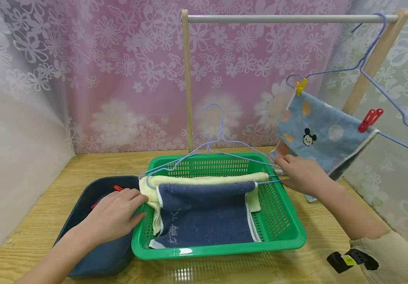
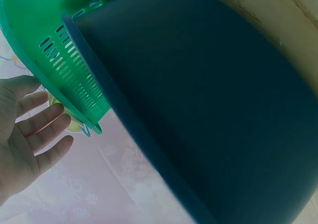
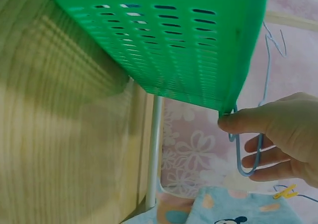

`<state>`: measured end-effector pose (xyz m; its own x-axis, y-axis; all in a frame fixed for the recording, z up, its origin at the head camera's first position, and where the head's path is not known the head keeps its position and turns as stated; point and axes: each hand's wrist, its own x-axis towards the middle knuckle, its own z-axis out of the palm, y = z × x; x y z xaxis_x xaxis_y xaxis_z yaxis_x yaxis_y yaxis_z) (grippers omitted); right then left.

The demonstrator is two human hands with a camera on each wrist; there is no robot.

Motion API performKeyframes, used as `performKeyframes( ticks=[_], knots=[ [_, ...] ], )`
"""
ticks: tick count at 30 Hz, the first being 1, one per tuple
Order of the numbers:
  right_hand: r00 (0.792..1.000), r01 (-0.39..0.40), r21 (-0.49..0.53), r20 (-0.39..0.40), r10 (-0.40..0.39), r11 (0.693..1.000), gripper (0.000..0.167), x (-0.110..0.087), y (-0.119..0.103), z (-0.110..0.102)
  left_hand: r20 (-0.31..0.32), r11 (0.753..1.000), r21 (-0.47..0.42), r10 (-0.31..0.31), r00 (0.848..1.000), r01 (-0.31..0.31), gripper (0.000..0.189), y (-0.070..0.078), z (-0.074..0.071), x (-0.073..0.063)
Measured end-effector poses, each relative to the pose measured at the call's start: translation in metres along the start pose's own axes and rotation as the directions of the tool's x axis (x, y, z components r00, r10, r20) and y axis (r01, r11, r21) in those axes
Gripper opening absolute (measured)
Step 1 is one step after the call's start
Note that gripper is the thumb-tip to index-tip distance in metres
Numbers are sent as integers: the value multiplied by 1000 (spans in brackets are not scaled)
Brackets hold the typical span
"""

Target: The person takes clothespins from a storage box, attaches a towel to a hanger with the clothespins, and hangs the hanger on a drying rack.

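Note:
A navy towel [image 1: 205,215] and a pale yellow towel [image 1: 207,180] hang over two blue wire clothes hangers [image 1: 221,136] that lie across a green plastic basket [image 1: 218,252]. My left hand [image 1: 118,213] is at the basket's left rim, fingertips beside the yellow towel's edge. In the left wrist view that left hand [image 2: 30,134] shows its fingers loosely spread. Over the basket's right rim, my right hand [image 1: 303,175] holds the hanger ends. The right wrist view shows the right hand [image 3: 278,134] with thumb and fingers about the bent wire end [image 3: 238,154].
A dark blue tub [image 1: 101,256] with red clothespins [image 1: 118,188] stands left of the basket. Behind is a rack with a metal rail [image 1: 289,18]. From it hangs a hanger [image 1: 364,63] with a light blue towel [image 1: 317,130], held by yellow [image 1: 300,86] and red clothespins [image 1: 369,120].

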<state>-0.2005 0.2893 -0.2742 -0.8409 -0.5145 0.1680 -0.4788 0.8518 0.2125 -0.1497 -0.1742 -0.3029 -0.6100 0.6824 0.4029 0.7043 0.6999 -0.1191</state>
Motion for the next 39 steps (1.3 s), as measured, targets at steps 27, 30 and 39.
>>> performKeyframes(
  ticks=[27,30,39],
  knots=[
    [928,45,-125,-363,-87,991,51,0,-1,23,-20,1000,-2,13,1000,-13,29,1,3,-1],
    [915,52,-111,-392,-92,992,49,0,-1,21,-27,1000,0,17,999,-17,29,1,3,-2],
    [906,59,-68,-416,-82,996,54,-4,1,17,-55,999,5,34,998,-34,30,0,2,-2]
  ],
)
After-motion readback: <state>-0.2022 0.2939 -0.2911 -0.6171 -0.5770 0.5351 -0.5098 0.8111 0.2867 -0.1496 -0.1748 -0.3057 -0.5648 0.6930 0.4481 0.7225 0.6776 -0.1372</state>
